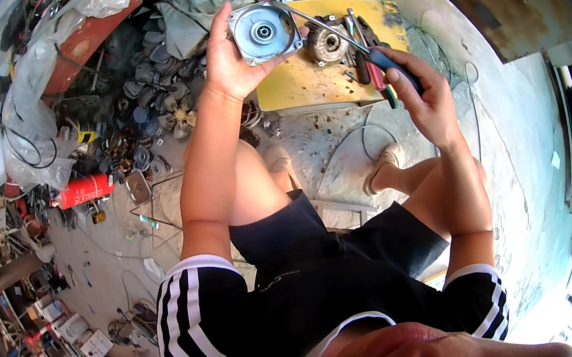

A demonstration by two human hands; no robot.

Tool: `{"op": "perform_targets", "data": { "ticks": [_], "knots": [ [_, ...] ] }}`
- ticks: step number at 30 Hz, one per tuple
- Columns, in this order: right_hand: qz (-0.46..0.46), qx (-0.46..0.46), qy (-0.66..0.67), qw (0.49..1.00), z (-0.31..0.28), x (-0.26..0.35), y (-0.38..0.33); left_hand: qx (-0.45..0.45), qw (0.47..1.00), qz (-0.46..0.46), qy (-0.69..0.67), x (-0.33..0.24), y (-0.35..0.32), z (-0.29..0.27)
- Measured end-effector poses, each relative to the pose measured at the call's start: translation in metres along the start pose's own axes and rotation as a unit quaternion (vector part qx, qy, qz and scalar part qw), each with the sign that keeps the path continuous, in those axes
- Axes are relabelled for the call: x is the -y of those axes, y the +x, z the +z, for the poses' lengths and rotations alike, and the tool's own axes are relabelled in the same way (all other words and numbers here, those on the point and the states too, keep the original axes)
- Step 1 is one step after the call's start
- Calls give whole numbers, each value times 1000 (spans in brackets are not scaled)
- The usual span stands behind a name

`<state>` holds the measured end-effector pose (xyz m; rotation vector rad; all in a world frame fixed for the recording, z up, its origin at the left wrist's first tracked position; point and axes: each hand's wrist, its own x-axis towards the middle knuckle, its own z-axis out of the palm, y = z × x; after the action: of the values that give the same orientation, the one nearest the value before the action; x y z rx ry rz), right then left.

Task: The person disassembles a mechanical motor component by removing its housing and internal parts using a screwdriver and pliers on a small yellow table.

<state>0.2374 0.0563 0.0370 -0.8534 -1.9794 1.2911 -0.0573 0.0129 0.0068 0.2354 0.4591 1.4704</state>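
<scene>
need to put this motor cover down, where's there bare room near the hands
The near left part of the yellow board, below the motor cover in the left hand, is bare. So is the concrete floor between board and shoes. Crowded: the board's right end, with the rotor and tools, and the fan-blade pile on the left.

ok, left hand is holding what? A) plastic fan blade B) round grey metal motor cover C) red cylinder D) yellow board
B: the left hand grips the round grey metal motor cover, raised above the yellow board, while the right hand holds a blue-handled tool against it.
</scene>
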Motion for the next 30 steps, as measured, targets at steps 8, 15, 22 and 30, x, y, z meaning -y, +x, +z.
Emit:
{"op": "perform_targets", "data": {
  "ticks": [8,15,22,30],
  "knots": [
    [46,9,-6,999,6,-10,-1,-7,986,91,138,-4,1,9],
    [111,39,61,991,7,-8,1,3,981,119,155,-3,1,15],
    [146,55,123,980,6,-4,3,30,972,131,192,-3,0,17],
    [164,71,163,970,7,-10,3,35,965,145,214,-1,1,16]
  ]
}}
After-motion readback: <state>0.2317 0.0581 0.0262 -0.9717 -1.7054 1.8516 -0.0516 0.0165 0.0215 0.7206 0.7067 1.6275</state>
